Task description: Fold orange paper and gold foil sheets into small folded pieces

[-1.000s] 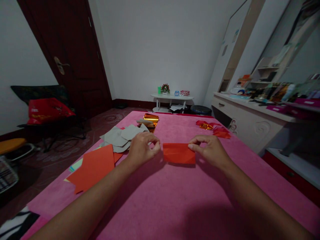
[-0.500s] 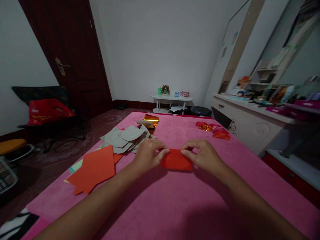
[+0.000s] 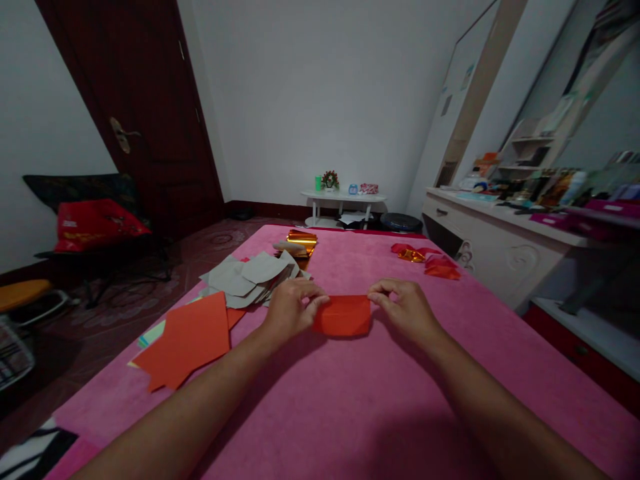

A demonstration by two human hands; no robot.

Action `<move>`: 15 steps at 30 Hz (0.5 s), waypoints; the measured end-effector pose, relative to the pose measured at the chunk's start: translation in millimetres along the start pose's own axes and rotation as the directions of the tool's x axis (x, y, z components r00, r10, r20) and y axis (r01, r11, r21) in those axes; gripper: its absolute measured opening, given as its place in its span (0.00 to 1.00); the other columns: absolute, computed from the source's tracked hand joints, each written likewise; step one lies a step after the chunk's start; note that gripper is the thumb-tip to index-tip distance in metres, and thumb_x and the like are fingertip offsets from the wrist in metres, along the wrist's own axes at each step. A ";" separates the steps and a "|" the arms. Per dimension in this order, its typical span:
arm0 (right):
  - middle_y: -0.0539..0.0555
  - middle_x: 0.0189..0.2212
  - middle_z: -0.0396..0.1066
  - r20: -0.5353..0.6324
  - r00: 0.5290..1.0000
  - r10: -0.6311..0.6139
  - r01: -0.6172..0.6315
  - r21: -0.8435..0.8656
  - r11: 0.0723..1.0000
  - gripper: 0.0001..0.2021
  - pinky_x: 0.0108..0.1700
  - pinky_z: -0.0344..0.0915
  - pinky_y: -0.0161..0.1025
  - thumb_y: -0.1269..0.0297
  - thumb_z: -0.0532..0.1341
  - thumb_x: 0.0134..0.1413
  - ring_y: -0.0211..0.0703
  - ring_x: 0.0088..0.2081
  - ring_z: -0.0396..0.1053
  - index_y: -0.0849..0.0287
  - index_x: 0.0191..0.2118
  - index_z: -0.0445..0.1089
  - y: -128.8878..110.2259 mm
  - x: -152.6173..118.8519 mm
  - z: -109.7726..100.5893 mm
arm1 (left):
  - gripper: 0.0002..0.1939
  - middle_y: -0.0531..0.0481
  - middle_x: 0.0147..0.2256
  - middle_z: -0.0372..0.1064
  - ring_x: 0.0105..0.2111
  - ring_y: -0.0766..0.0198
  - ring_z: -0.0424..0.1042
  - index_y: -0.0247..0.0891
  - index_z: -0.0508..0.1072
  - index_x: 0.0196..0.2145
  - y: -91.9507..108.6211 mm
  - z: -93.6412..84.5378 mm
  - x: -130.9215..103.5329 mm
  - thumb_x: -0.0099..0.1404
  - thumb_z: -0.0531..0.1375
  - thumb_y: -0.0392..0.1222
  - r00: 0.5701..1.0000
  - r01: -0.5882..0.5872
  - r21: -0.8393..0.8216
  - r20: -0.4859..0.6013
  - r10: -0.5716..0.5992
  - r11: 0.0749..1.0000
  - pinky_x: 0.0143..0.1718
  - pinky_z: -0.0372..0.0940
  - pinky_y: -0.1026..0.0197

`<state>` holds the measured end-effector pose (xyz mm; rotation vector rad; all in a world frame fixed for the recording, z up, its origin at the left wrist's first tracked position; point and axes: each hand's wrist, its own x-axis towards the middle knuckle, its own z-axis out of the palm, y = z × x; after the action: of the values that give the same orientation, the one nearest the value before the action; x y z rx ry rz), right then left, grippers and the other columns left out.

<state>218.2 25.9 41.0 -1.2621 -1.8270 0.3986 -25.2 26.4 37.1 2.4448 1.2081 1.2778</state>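
A folded piece of orange-red paper (image 3: 344, 316) is held up just above the pink cloth (image 3: 320, 407), its long side running left to right. My left hand (image 3: 293, 308) pinches its upper left edge between thumb and fingers. At the upper right corner my right hand (image 3: 403, 303) has thumb and fingertips closed on the paper. To the left lie flat orange-red sheets (image 3: 193, 337), with pale green sheets showing beneath. Behind my left hand is a loose pile of grey paper pieces (image 3: 243, 277).
Rolled gold foil (image 3: 301, 240) lies behind the grey pile. Folded red and gold paper pieces (image 3: 443, 267) sit at the far right of the cloth. A cluttered dresser (image 3: 505, 227) stands on the right, a chair with a red bag (image 3: 100, 225) on the left, and a small white table (image 3: 345, 196) by the wall.
The folded paper has shifted slightly left with my left hand. My right hand has slid outward from the top edge to the paper's right corner.
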 end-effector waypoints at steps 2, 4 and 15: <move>0.50 0.22 0.70 -0.042 0.997 0.063 -0.061 0.042 0.997 0.05 0.32 0.60 0.37 0.66 0.61 0.46 0.41 0.27 0.66 0.58 0.23 0.71 9.6 1.7 -2.7 | 0.08 0.48 0.27 0.75 0.29 0.62 0.72 0.38 0.76 0.26 -6.2 -1.3 0.4 0.60 0.59 0.39 0.997 0.066 0.001 -0.030 -0.066 0.998 0.33 0.62 0.62; 0.49 0.19 0.67 -0.050 0.994 0.099 -0.095 0.083 0.992 0.08 0.30 0.59 0.37 0.62 0.60 0.47 0.40 0.25 0.64 0.59 0.22 0.68 13.8 2.8 -4.3 | 0.08 0.49 0.29 0.76 0.30 0.61 0.72 0.38 0.77 0.26 -10.0 -2.0 0.6 0.60 0.59 0.40 0.993 0.111 -0.003 -0.049 -0.111 0.994 0.33 0.62 0.62; 0.47 0.18 0.63 0.130 0.975 0.179 -0.212 0.329 0.920 0.15 0.24 0.55 0.33 0.53 0.65 0.43 0.35 0.21 0.58 0.61 0.22 0.66 -9.9 -5.7 15.1 | 0.10 0.50 0.29 0.77 0.29 0.61 0.73 0.39 0.78 0.27 -9.2 5.0 -1.0 0.60 0.59 0.45 0.976 0.194 -0.164 -0.066 -0.207 0.967 0.32 0.62 0.63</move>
<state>201.0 19.6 36.2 -1.1989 -1.6252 0.8638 -27.3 33.1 29.3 2.1197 1.2841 1.3695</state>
